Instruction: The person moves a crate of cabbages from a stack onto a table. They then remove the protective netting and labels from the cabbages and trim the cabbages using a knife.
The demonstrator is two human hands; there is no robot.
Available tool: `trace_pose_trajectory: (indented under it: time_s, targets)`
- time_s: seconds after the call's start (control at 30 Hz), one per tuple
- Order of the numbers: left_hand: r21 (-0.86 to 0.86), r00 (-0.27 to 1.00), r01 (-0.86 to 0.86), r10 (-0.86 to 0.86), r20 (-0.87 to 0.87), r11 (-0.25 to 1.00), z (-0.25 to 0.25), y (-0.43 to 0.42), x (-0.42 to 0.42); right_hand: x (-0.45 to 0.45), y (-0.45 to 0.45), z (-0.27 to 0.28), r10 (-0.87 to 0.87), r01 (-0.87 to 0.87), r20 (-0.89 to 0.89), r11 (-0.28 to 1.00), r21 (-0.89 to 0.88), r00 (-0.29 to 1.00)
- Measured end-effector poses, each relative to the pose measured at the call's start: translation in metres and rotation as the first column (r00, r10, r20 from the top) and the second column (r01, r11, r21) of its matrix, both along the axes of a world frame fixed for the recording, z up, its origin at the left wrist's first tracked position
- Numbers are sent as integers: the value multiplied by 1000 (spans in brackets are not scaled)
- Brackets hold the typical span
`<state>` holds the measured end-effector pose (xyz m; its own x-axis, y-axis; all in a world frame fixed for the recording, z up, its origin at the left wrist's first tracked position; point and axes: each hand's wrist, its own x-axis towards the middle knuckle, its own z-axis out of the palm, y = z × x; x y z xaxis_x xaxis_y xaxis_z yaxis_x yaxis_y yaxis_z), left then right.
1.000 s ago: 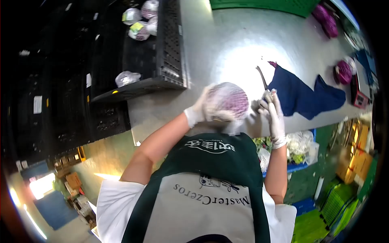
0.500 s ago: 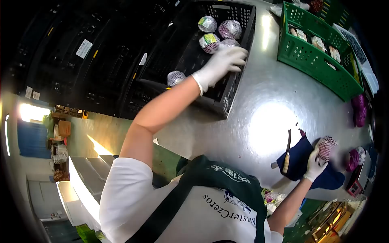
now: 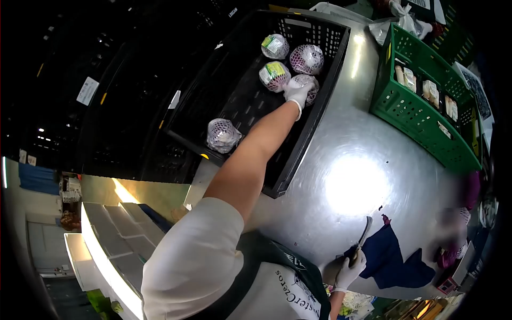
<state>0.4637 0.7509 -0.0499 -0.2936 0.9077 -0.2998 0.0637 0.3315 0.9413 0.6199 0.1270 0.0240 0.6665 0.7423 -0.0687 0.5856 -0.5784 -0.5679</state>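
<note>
My left hand [image 3: 298,93], in a white glove, is inside the black crate [image 3: 277,188] with its fingers closed over a netted, plastic-wrapped red cabbage [image 3: 308,84]. Close by lie another netted cabbage [image 3: 306,59] and two with green-yellow labels, a nearer one [image 3: 275,76] and a farther one [image 3: 274,46]. One more wrapped cabbage [image 3: 223,135] sits in the crate's near left corner. Over the steel table [image 3: 314,224], my gloved right hand [image 3: 350,270] grips the handle of a knife [image 3: 365,233] with a curved blade, beside a dark blue cloth [image 3: 386,258].
A green crate [image 3: 421,125] holding several packs [image 3: 431,93] stands at the right back. At the right edge are blurred purple, netted shapes [image 3: 453,229] and a small pink-framed device [image 3: 447,285]. Dark stacked crates [image 3: 96,128] fill the left side.
My left hand has come down onto the cabbage. My right hand has left the netted cabbage it held, moved left and taken hold of the knife. The view has shifted.
</note>
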Motion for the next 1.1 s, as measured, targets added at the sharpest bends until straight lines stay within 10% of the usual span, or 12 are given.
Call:
trace_pose_trajectory:
  time_s: [0.23, 0.3, 0.47, 0.67, 0.8, 0.87, 0.97, 1.1]
  targets:
    - [-217, 923, 322, -255, 288, 921, 96, -54, -57, 13, 5, 6, -91, 122, -170, 976, 182, 981]
    - [-141, 820, 536, -474, 322, 832, 124, -68, -83, 16, 6, 19, -59, 59, -8, 986, 159, 998]
    - [91, 551, 731, -664, 506, 676, 212, -105, -128, -6, 35, 45, -7, 106, -254, 920, 377, 967]
    - [455, 265, 809, -922, 283, 372, 299, -236, -115, -50, 101, 111, 300, 12, -467, 831, 556, 832]
    - [320, 181, 915, -958, 222, 247, 263, -336, -98, -77, 108, 166, 472, 67, -557, 720, 691, 683]
    - [203, 162, 950, -932, 324, 236, 221, -377, -94, -71, 91, 157, 451, -190, -364, 802, 567, 815]
    - [37, 381, 901, -830, 407, 432, 158, -432, -84, -65, 58, 84, 263, -9, -564, 911, 412, 782]
    - [93, 290, 957, -915, -280, 275, 114, -469, -86, -89, 28, 23, 189, 71, -629, 929, 364, 754]
